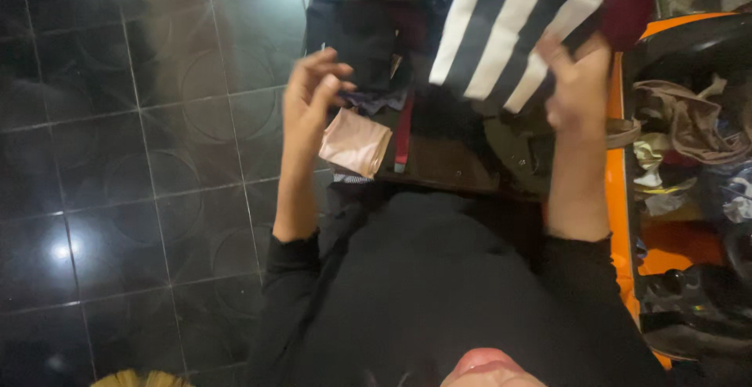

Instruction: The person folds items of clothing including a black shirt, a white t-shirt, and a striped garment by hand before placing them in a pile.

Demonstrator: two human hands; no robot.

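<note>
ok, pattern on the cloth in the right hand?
Broad black and white stripes on the cloth, held by the right hand; head view.

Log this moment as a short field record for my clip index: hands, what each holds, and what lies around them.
view: head camera, looking down
right hand: raised, gripping a black-and-white striped cloth
left hand: raised, fingers curled, holding nothing, apart from the cloth
below hands: pink folded garment, red strap, dark clothes
right side: orange suitcase with loose items inside
floor: dark glossy tiles
</note>
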